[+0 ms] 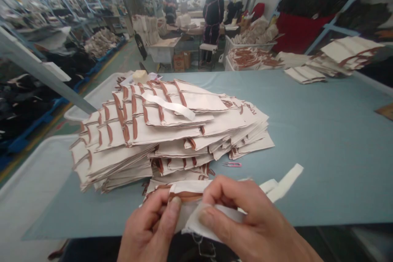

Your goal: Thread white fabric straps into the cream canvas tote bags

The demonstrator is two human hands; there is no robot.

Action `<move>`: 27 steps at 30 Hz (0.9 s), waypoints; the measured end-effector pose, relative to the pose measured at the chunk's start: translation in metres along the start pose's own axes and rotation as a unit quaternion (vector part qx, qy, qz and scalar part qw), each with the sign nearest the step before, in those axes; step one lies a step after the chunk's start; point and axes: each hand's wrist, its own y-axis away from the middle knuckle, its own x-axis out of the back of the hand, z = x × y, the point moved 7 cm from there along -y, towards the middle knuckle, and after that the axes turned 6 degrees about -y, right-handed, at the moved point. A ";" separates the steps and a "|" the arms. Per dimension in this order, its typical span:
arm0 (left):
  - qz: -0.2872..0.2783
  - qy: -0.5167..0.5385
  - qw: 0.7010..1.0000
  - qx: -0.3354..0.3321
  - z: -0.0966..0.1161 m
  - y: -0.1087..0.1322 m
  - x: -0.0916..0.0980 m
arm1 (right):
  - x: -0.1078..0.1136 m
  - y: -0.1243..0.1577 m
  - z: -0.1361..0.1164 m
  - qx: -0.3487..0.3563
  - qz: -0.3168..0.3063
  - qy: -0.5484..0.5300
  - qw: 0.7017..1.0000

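Close to the table's front edge, both my hands hold one cream fabric piece (190, 186) with a brown strip along its edge. My left hand (153, 225) pinches its left end between thumb and fingers. The right hand (242, 217) is closed on a folded-back white part of the same piece, its thumb on top. A white strip (287, 182) sticks out beyond my right hand. Just behind lies a big overlapping stack of cream fabric pieces (172, 131) with brown edging. Pink-handled thread snips (235, 164) rest on the table at the stack's near right side.
The blue-grey table (322, 151) stretches to the right, with more cream pieces (350, 55) at its far right corner. A loose white strip (168, 105) and a yellowish block (140, 76) lie on the stack. White bins (39, 172) stand at left. Beyond, a person (213, 16) stands.
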 end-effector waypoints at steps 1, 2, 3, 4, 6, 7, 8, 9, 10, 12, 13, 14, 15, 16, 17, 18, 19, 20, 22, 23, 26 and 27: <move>-0.015 -0.003 1.000 -0.013 0.001 -0.001 0.001 | -0.004 -0.004 -0.001 0.003 -0.011 0.001 1.000; -0.021 -0.006 0.999 -0.024 0.002 -0.001 0.003 | -0.007 -0.008 -0.002 0.006 -0.016 0.005 1.000; -0.022 -0.009 0.999 -0.036 0.003 -0.002 0.005 | -0.009 -0.010 -0.003 0.008 -0.017 0.012 1.000; -0.023 -0.011 0.999 -0.047 0.004 -0.002 0.006 | -0.009 -0.011 -0.003 0.009 -0.014 0.019 1.000; -0.023 -0.011 0.998 -0.064 0.007 -0.002 0.008 | -0.009 -0.012 -0.003 0.003 -0.010 0.034 0.999; -0.023 -0.011 0.997 -0.070 0.009 -0.003 0.009 | -0.009 -0.012 -0.002 -0.002 -0.010 0.040 0.999; -0.020 -0.011 0.997 -0.072 0.010 -0.003 0.009 | -0.010 -0.013 0.000 -0.007 -0.011 0.045 0.999; -0.012 -0.014 0.997 -0.071 0.010 -0.004 0.011 | -0.010 -0.013 0.001 -0.012 -0.012 0.051 0.999; -0.003 -0.018 0.998 -0.068 0.010 -0.005 0.012 | -0.010 -0.014 0.002 -0.017 -0.012 0.056 0.998; -0.005 -0.030 0.997 -0.071 0.010 -0.007 0.013 | -0.011 -0.018 0.003 -0.017 -0.017 0.066 0.998; -0.015 -0.036 0.996 -0.076 0.011 -0.008 0.012 | -0.011 -0.019 0.004 -0.018 -0.021 0.069 0.997; -0.033 -0.042 0.995 -0.081 0.013 -0.009 0.010 | -0.011 -0.021 0.004 -0.018 -0.024 0.073 0.997; -0.045 -0.046 0.995 -0.082 0.014 -0.010 0.008 | -0.011 -0.022 0.005 -0.020 -0.027 0.078 0.996; -0.048 -0.045 0.995 -0.076 0.015 -0.011 0.007 | -0.011 -0.023 0.006 -0.023 -0.031 0.083 0.996; -0.040 -0.040 0.996 -0.066 0.015 -0.011 0.007 | -0.011 -0.023 0.007 -0.028 -0.035 0.088 0.995; -0.026 -0.031 0.998 -0.054 0.016 -0.011 0.008 | -0.011 -0.023 0.008 -0.033 -0.037 0.092 0.994; -0.012 -0.022 0.999 -0.044 0.018 -0.011 0.008 | -0.010 -0.024 0.008 -0.038 -0.038 0.095 0.994; 0.001 -0.012 0.999 -0.036 0.019 -0.011 0.008 | -0.010 -0.024 0.009 -0.042 -0.039 0.097 0.994; 0.010 0.003 1.000 -0.026 0.020 -0.011 0.006 | -0.009 -0.025 0.009 -0.051 -0.035 0.101 0.993; 0.009 0.008 1.000 -0.022 0.019 -0.012 0.006 | -0.008 -0.026 0.009 -0.057 -0.033 0.103 0.992; -0.024 0.016 0.999 -0.023 0.012 -0.015 0.003 | -0.008 -0.029 0.012 -0.078 -0.038 0.100 0.991; -0.039 0.018 0.999 -0.029 0.009 -0.016 0.002 | -0.008 -0.030 0.013 -0.083 -0.040 0.097 0.991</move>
